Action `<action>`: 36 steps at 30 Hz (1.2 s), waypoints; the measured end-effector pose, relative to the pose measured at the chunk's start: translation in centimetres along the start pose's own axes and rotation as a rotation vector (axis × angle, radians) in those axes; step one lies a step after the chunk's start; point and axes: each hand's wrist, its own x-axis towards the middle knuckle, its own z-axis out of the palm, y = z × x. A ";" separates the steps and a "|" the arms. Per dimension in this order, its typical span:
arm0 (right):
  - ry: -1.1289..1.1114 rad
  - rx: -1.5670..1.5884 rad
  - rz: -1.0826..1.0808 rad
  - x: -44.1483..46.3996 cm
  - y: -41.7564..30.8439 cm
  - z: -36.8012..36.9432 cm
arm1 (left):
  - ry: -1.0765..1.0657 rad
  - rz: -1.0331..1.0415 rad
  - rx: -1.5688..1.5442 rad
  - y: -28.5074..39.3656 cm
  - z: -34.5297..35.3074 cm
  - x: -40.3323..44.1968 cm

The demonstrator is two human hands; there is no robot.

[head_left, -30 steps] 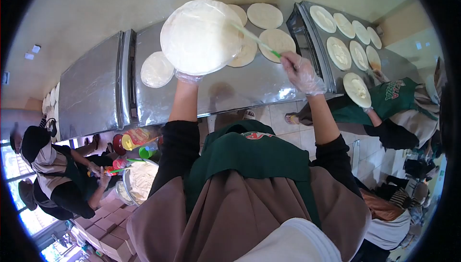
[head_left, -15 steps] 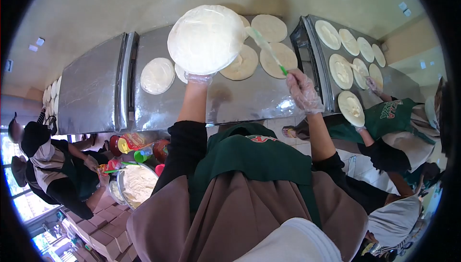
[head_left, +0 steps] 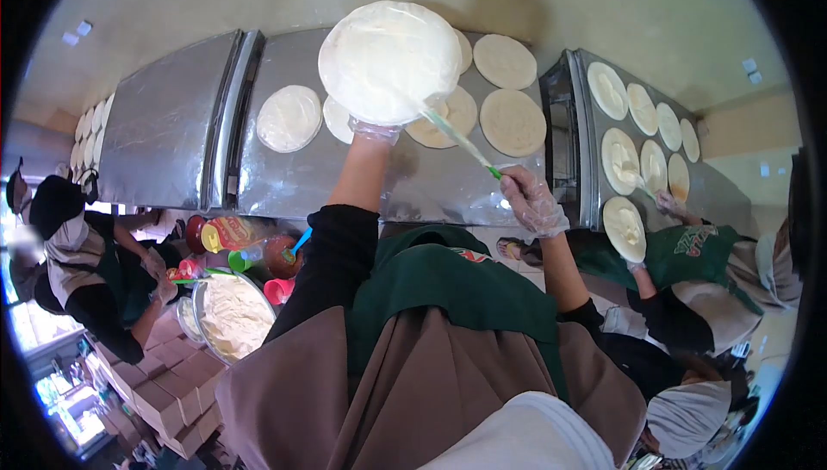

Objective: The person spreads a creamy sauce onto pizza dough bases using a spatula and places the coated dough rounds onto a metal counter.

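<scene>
Our left hand (head_left: 376,131) holds up a big round dough (head_left: 390,61) from below, above the shiny metal table (head_left: 301,181). The dough hides the fingers, so we cannot tell if they are spread or bent. A thin, see-through glove covers this hand. The top of the dough is white and creamy.

Our right hand (head_left: 532,203) wears a see-through glove too. Its fingers curl around the green handle of a long spatula (head_left: 461,140), and the spatula's tip is at the low right edge of the dough.

On the table, a shiny white round (head_left: 289,118) lies to the left. Two plain rounds (head_left: 512,123) lie to the right, one behind the other, and more peek out from behind the big dough. Near our left elbow we see a bowl (head_left: 197,315) of creamy white stuff. On the right, a person in a green apron (head_left: 689,250) holds another dough circle (head_left: 624,229).
</scene>
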 end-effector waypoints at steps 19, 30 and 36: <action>0.062 -0.444 0.036 10.6 -4.5 3.0 | -0.027 -0.290 -0.523 -5.5 -6.5 -1.8; -0.132 -0.418 -0.227 11.0 -6.7 4.1 | 0.004 -0.277 -0.663 -6.5 -6.6 -3.1; -0.101 -0.590 -0.068 12.0 -3.1 3.4 | 0.012 -0.245 -0.673 -6.6 -6.6 -2.3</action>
